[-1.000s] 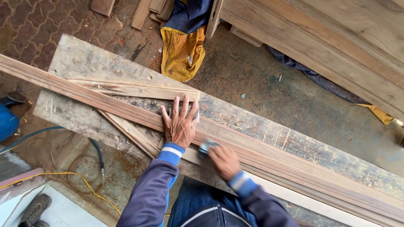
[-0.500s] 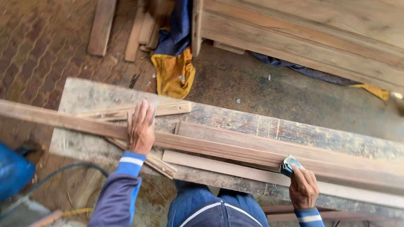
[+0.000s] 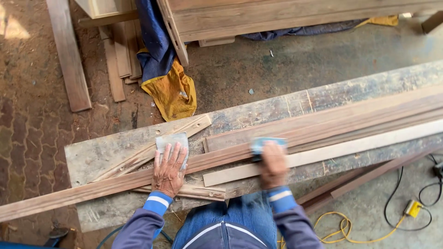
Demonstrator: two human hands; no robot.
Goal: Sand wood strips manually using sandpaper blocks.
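Left hand (image 3: 168, 171) flat, fingers spread, pinning long wooden strip (image 3: 221, 159) at centre-left | right hand (image 3: 273, 161) closed on blue sanding pad (image 3: 263, 144), blurred | strip runs lower left to upper right across table (image 3: 106, 152)

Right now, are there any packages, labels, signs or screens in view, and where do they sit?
None: no package, label, sign or screen shows.
Nearest to one: a grey sheet, flat and rectangular, under the left hand on the long wooden strip.
A small blue pad under the blurred right hand, on the same strip.
A small yellow block on a black cable, floor at lower right.
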